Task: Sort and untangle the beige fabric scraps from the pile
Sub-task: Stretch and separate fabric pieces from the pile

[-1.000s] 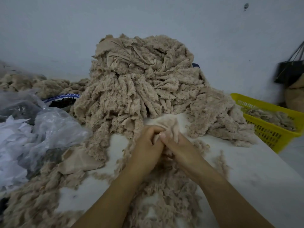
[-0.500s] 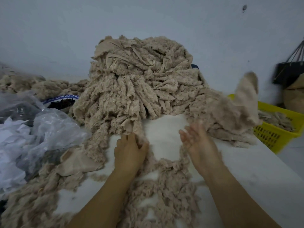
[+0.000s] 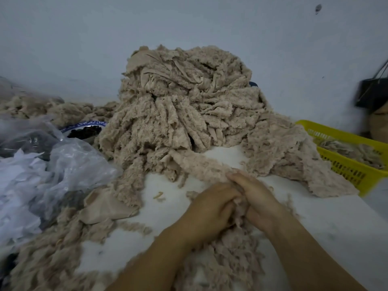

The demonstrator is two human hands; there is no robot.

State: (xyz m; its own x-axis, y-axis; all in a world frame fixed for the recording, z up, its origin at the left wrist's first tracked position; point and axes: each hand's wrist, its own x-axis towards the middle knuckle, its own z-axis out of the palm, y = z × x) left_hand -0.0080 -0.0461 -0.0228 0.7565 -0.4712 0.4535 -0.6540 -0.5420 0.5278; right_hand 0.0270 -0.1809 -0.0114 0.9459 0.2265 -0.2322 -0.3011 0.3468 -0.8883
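1. Nearest the person, a loose heap of shredded beige fabric scraps (image 3: 226,267) lies on the white table (image 3: 336,232), under both wrists.
2. Just above it, the left hand (image 3: 212,208) and right hand (image 3: 258,198) are pressed together. The fingers of both are curled around the near end of a long fuzzy beige fabric strip (image 3: 201,164).
3. The strip runs away and leftward across the table to the foot of the mound, where its far end disappears among other pieces. It probably wants a slow, level pull. One hand could slide along the strip towards the snag, so that neighbouring strands fall away rather than tighten.
4. Behind it, the tall pile of tangled beige fabric scraps (image 3: 184,106) stands against the pale wall. A sharp tug could drag a whole clump forward.
5. Further right, a yellow slotted plastic basket (image 3: 346,166) holding similar scraps looks like the place for freed pieces. Crumpled clear plastic bags (image 3: 69,164) lie at the left.
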